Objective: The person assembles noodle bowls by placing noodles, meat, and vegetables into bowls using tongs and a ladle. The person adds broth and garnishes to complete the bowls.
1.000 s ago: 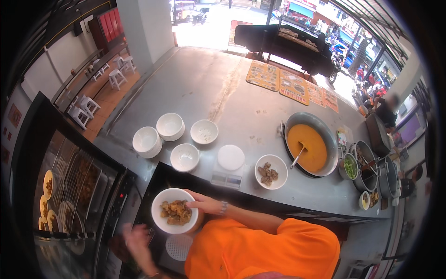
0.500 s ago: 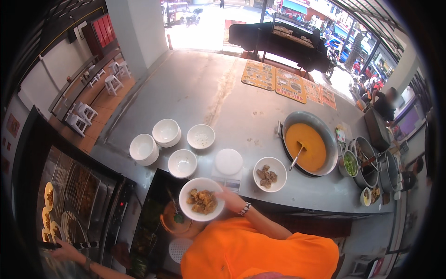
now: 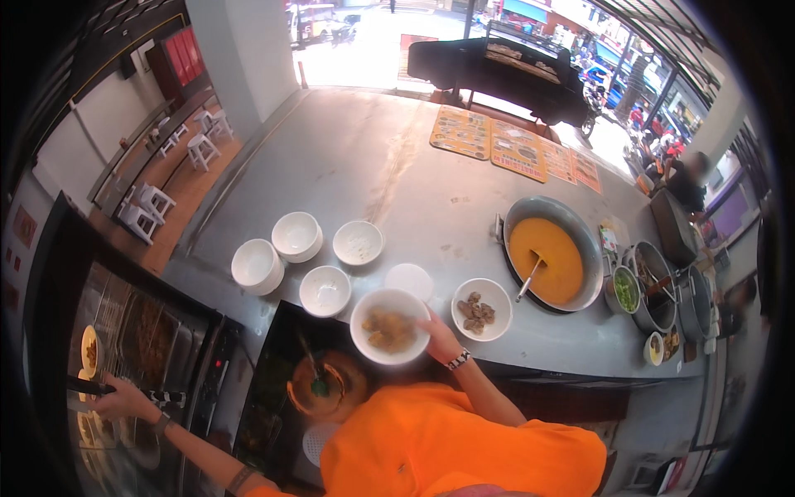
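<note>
My right hand [image 3: 441,340] grips the right rim of a white bowl [image 3: 362,346] holding browned chunks of food [image 3: 387,333], slightly blurred. The bowl hangs over the counter's near edge and covers part of a kitchen scale with a round white plate [image 3: 409,280]. To its right stands another white bowl [image 3: 503,321] with darker meat pieces. At the far left my left hand [image 3: 126,398] is closed round a black handle [image 3: 89,386] in front of the glass-fronted food cabinet [image 3: 108,286]. Yellow-looking bowls [image 3: 89,352] of food show there.
Several white bowls [image 3: 325,291] stand left of the scale. A wide pan of orange sauce [image 3: 563,277] with a ladle [image 3: 530,277] sits to the right, near a pot of chopped greens [image 3: 623,290]. Below the counter edge is a clay-coloured pot [image 3: 344,389]. Printed sheets [image 3: 460,132] lie farther back.
My right hand has carried the bowl right and away from me, over the scale. My left hand and the black handle have moved up in the view along the cabinet.
</note>
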